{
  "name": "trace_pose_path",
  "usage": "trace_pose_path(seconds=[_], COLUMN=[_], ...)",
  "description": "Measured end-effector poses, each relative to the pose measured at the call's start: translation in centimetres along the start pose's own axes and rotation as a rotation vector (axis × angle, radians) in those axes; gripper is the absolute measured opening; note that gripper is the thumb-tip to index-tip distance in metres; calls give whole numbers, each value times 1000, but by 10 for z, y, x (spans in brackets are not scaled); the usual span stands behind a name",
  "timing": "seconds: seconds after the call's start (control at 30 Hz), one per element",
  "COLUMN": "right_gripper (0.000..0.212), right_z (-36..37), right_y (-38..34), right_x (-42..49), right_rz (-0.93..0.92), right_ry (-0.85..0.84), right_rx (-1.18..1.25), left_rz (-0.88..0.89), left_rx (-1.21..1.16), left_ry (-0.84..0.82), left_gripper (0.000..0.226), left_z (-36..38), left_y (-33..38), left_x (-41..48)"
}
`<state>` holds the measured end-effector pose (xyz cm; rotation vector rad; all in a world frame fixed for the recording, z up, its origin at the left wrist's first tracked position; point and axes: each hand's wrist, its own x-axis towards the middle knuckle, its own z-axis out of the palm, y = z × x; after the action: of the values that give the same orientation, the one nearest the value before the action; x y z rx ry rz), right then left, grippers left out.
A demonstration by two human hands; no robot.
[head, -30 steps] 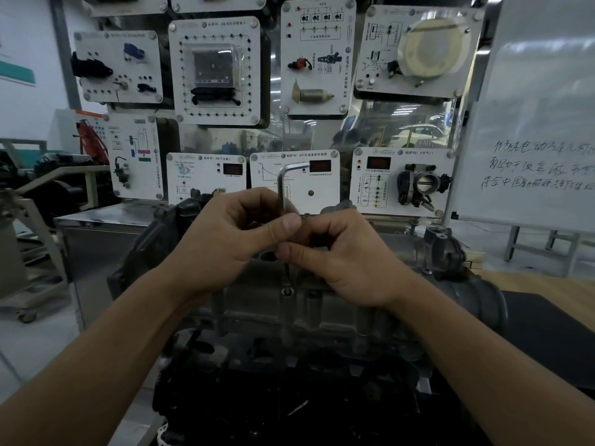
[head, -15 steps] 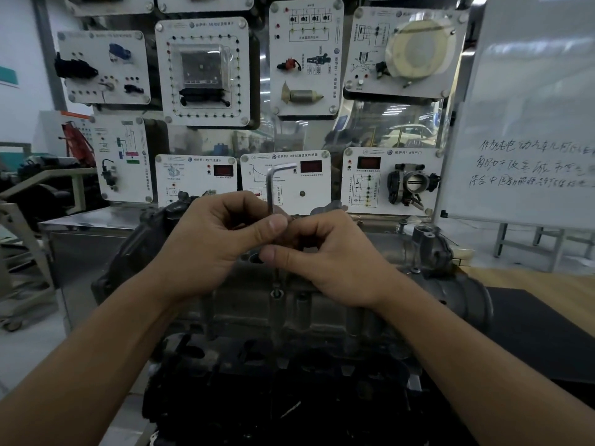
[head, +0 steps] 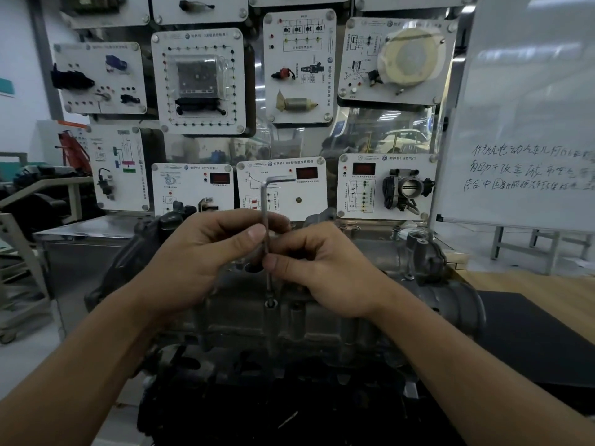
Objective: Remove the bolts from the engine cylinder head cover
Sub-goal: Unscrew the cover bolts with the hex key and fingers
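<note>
A grey metal cylinder head cover [head: 238,313] lies across the engine in front of me. An L-shaped hex key [head: 265,201] stands upright, its short arm pointing right at the top and its lower tip in a bolt [head: 271,303] on the cover's near edge. My left hand [head: 199,252] pinches the key's shaft between thumb and curled fingers. Just below, my right hand [head: 325,272] pinches the same shaft from the right side. Both hands hide the shaft's middle.
A board of white display panels [head: 199,82] with car parts stands behind the engine. A whiteboard [head: 528,123] with handwriting stands at right, above a dark mat [head: 528,333] on a wooden bench. A metal cabinet [head: 80,246] and trolleys sit at left.
The hands have stayed on the hex key at the same bolt, with the fingers shifting slightly on the shaft. The camera view has drifted a little.
</note>
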<state>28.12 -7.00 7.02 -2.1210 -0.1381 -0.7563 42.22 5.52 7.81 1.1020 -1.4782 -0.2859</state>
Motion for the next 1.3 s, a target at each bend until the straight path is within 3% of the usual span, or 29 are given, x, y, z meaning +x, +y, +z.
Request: trace_pose_path(seconds=[0.37,0.5,0.73,0.83,1.0,1.1,1.3], right_gripper=[13,9,16,23,9,7,17], right_z=[2,0,0,-1,2,1,0], right_y=[2,4,3,1,1,2,5], right_x=[0,1,0,0,0,1,1], right_rz=[-50,-52,-3,1,-48,-50,-28], right_ry=[95,110,6,-19,87,124,55], right_rx=[-52,-46,-34,-18,-60,-22,-61], left_rz=[-12,-11,10,20,-11,-6,15], left_rx=[-42,17,27,26,-31,-6,32], left_ry=[98,106,-8,20,72,95,23], left_gripper=[1,25,25,21,6,21,22], left_z=[7,7,0,1,3,5,0], left_y=[3,0,-1,1,0,-2,-4], left_x=[2,2,-1,-1,2,3,1])
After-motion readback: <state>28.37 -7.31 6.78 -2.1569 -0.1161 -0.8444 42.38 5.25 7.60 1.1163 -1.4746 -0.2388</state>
